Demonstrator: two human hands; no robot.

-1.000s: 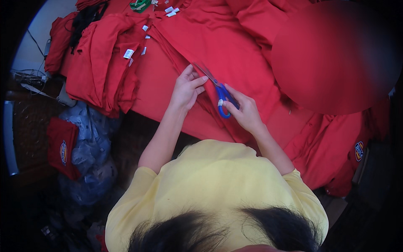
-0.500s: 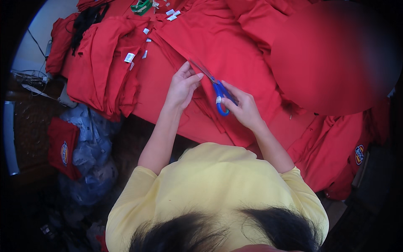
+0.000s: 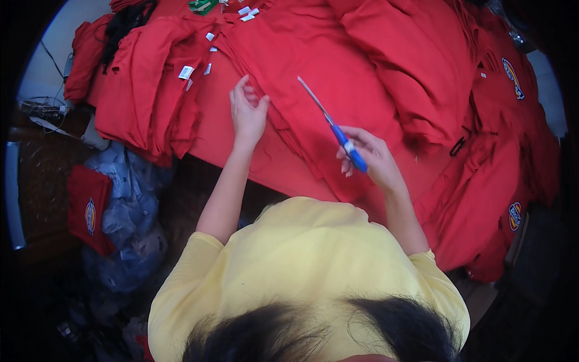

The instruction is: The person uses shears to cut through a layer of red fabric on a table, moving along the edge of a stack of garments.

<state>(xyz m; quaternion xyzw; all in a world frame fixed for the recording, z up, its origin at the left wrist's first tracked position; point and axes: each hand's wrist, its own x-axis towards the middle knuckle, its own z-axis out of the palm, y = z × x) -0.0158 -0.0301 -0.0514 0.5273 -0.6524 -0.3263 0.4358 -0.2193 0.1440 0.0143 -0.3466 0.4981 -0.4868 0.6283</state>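
Note:
Blue-handled scissors (image 3: 348,146) are held in my right hand (image 3: 373,158), their blades close together and pointing away to the upper left. They stand over a long red garment (image 3: 319,78) laid on the table. My left hand (image 3: 249,114) is raised near that garment's left edge, its fingers apart and somewhat curled, with nothing seen in them. Several small white tags (image 3: 247,13) lie at the garment's far end.
A stack of red garments (image 3: 142,90) with white labels lies left on the red-covered table (image 3: 226,96). More bunched red garments (image 3: 476,193) hang over the right edge. A clear plastic bag (image 3: 132,205) and a red folded piece (image 3: 87,208) are at the lower left.
My right hand has moved right with the scissors, which have turned edge-on. My left hand has drawn away to the left, its fingers spreading. The blurred red round shape at right is gone.

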